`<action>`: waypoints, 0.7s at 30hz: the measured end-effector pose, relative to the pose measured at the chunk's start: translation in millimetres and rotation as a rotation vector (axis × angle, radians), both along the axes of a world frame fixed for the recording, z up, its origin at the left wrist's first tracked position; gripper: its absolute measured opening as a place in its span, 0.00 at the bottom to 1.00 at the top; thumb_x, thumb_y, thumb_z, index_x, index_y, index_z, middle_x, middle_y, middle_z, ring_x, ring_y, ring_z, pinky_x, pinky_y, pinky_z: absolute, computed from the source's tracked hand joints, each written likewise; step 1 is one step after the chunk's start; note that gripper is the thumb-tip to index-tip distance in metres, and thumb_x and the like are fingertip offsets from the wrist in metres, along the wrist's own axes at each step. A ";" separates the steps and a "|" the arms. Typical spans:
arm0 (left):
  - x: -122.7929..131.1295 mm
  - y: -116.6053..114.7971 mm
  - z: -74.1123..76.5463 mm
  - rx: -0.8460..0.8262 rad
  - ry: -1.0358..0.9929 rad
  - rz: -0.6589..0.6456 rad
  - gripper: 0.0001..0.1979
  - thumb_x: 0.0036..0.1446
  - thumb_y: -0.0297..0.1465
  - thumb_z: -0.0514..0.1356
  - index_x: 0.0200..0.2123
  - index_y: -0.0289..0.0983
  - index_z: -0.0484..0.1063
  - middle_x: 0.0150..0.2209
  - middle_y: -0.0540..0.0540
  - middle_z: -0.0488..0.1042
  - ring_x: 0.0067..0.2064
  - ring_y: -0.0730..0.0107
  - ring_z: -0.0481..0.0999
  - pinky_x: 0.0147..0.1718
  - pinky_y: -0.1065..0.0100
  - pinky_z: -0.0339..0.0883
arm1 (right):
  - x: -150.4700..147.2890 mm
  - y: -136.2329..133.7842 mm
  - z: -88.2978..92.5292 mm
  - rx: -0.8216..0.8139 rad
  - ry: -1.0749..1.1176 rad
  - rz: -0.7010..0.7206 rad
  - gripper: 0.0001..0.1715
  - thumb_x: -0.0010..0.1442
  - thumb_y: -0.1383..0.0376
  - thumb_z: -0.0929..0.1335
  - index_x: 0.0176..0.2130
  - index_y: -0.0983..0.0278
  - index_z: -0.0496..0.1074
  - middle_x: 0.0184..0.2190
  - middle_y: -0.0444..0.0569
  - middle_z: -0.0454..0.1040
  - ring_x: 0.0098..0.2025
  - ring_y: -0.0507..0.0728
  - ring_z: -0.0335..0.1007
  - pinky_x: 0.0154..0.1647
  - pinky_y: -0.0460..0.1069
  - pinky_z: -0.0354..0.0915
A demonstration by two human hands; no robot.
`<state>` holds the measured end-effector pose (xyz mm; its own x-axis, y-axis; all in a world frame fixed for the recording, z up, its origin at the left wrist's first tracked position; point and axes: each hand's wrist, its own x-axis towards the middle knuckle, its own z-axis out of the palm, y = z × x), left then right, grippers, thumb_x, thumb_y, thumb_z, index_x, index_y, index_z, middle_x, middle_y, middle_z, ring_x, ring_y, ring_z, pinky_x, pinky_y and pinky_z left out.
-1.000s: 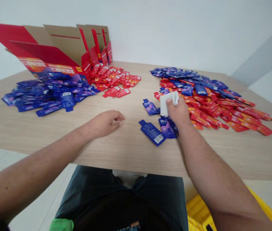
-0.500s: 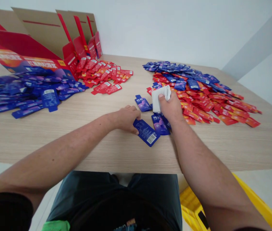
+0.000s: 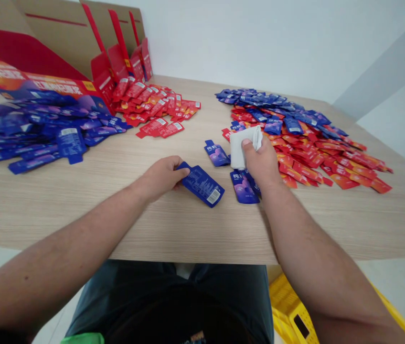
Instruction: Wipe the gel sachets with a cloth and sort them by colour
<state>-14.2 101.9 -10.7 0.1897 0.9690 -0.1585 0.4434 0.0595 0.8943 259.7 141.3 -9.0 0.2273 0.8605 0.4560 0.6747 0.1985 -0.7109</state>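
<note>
My left hand [image 3: 166, 176] pinches one end of a blue sachet [image 3: 202, 185], its barcode side facing up, above the table in front of me. My right hand [image 3: 262, 160] is closed around a folded white cloth [image 3: 240, 148]. Just left of the cloth lies a blue sachet with purple fruit printed on it [image 3: 217, 154]. Another blue sachet [image 3: 242, 187] lies below the cloth, partly over or against one more that my right hand half hides.
A heap of blue sachets [image 3: 41, 126] lies at the left, with red sachets [image 3: 152, 102] behind it. Open red cardboard boxes [image 3: 45, 71] stand at the back left. Mixed red and blue sachets [image 3: 310, 148] spread across the right. A yellow crate [image 3: 292, 310] is below the table's right front.
My left hand has drawn the blue sachet left, away from the others, and lifted it slightly. My right hand keeps the cloth at nearly the same spot.
</note>
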 end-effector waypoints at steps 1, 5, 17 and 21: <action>3.0 0.0 -3.1 -0.019 -0.113 0.084 0.05 0.56 0.32 0.61 0.31 0.38 0.67 0.24 0.50 0.71 0.23 0.71 0.71 0.21 0.70 0.65 | -1.6 -2.0 1.5 0.006 0.016 0.009 0.24 0.62 0.49 0.65 0.48 0.64 0.71 0.43 0.56 0.78 0.44 0.65 0.75 0.49 0.61 0.69; 19.6 -3.3 -5.8 -0.131 -0.462 0.218 0.07 0.55 0.26 0.61 0.30 0.38 0.64 0.26 0.48 0.72 0.26 0.67 0.76 0.24 0.65 0.74 | -24.5 -22.8 10.4 -0.032 0.036 0.073 0.25 0.62 0.48 0.65 0.48 0.63 0.70 0.43 0.54 0.79 0.43 0.63 0.75 0.44 0.59 0.70; 27.2 -5.5 -4.7 -0.190 -0.814 0.288 0.08 0.55 0.20 0.56 0.30 0.37 0.59 0.25 0.51 0.69 0.25 0.71 0.73 0.24 0.65 0.76 | -33.7 -32.4 18.9 -0.403 -0.536 0.046 0.21 0.62 0.52 0.65 0.47 0.64 0.69 0.41 0.60 0.78 0.42 0.66 0.74 0.40 0.55 0.66; 27.3 -3.2 -5.5 -0.171 -0.806 0.296 0.09 0.54 0.21 0.58 0.30 0.37 0.60 0.25 0.52 0.68 0.25 0.72 0.72 0.23 0.66 0.75 | -45.4 -40.5 18.1 -0.227 -0.366 0.046 0.25 0.64 0.50 0.62 0.51 0.64 0.67 0.44 0.58 0.77 0.44 0.66 0.74 0.42 0.56 0.67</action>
